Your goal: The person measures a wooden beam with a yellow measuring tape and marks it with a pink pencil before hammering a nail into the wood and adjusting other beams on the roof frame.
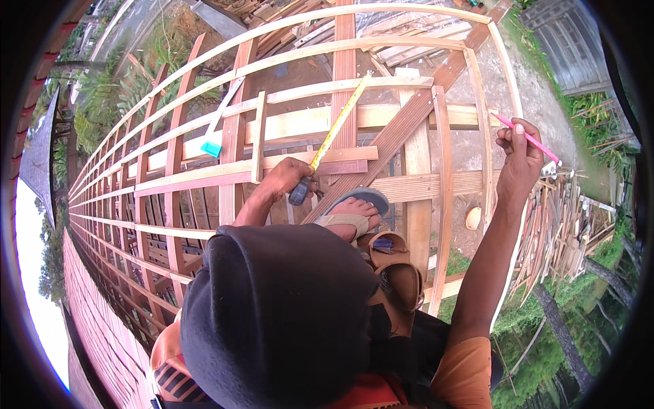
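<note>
My left hand (286, 178) is closed around a dark tape measure (298, 193). Its yellow blade (340, 124) runs out up and to the right, across the wooden battens, its far end near a batten (395, 82). Held out to the right, my right hand (519, 144) pinches a pink pencil (537, 144) between thumb and fingers. The pencil's upper-left tip is close to a curved upright batten (482, 112). Below the left hand's work, my sandalled foot (357, 210) rests by a diagonal brown beam (402, 128).
A roof frame of rafters (234, 146) and crossing battens spreads left, with open gaps above the ground. A pale tool with a teal end (212, 148) lies on it. My brown tool pouch (398, 283) hangs at my waist. Timber offcuts (555, 228) are piled below right.
</note>
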`<control>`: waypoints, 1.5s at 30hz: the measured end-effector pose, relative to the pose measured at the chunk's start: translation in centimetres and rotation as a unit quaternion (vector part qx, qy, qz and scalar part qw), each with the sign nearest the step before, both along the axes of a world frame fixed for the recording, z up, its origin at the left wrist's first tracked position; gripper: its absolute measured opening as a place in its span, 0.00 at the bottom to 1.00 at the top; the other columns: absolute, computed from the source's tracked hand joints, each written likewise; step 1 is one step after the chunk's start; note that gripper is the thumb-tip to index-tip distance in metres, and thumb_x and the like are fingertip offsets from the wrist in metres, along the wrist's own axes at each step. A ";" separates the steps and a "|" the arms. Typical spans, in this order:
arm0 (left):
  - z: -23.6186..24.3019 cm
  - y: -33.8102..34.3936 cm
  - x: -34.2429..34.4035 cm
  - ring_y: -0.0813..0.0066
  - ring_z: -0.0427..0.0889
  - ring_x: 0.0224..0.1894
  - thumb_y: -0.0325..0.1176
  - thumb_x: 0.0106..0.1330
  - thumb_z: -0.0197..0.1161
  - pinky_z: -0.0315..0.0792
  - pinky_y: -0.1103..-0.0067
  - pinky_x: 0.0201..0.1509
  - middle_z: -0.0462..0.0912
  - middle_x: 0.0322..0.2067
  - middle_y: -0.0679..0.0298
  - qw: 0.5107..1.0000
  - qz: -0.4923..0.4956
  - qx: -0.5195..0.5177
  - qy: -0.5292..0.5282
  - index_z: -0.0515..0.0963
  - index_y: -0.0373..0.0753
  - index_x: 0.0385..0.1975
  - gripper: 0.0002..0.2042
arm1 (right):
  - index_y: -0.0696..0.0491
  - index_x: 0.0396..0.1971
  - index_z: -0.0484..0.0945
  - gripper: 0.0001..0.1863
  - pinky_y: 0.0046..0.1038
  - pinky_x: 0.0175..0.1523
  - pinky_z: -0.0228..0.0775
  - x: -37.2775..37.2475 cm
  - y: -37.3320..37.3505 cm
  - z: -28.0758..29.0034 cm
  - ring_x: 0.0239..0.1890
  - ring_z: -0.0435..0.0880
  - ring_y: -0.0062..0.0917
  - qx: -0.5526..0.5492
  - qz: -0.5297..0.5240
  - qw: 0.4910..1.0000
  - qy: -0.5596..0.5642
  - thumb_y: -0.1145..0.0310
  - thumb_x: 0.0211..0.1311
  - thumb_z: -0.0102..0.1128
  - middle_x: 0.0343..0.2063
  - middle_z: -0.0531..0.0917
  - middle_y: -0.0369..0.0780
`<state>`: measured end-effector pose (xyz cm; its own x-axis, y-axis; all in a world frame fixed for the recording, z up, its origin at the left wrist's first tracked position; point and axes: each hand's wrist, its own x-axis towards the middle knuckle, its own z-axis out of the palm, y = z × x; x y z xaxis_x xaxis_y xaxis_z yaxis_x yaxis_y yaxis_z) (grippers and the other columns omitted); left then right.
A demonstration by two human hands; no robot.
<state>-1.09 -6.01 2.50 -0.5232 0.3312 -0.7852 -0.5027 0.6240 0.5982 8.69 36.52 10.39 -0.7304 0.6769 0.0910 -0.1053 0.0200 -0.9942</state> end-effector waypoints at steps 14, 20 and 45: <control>-1.9 0.8 5.8 0.58 0.86 0.30 0.36 0.74 0.47 0.83 0.69 0.33 0.83 0.32 0.51 0.876 0.321 0.131 -0.334 0.73 0.28 0.42 0.15 | 0.56 0.41 0.80 0.11 0.23 0.43 0.73 -2.2 -2.5 -1.4 0.34 0.80 0.17 0.007 0.049 0.997 -0.054 0.64 0.70 0.57 0.29 0.83 0.36; -3.0 1.6 6.3 0.56 0.86 0.32 0.36 0.72 0.50 0.84 0.67 0.34 0.83 0.34 0.50 0.871 0.324 0.127 -0.348 0.74 0.28 0.43 0.15 | 0.56 0.41 0.80 0.11 0.22 0.44 0.72 -2.5 -3.1 -1.3 0.34 0.80 0.16 0.016 0.047 0.996 -0.078 0.64 0.70 0.58 0.28 0.83 0.35; -1.9 1.7 7.1 0.61 0.84 0.29 0.39 0.75 0.46 0.82 0.72 0.31 0.82 0.30 0.54 0.870 0.354 0.151 -0.309 0.74 0.30 0.43 0.16 | 0.56 0.41 0.81 0.10 0.21 0.43 0.72 -2.2 -3.2 -1.6 0.33 0.81 0.16 0.005 0.070 0.995 -0.071 0.65 0.69 0.58 0.29 0.84 0.35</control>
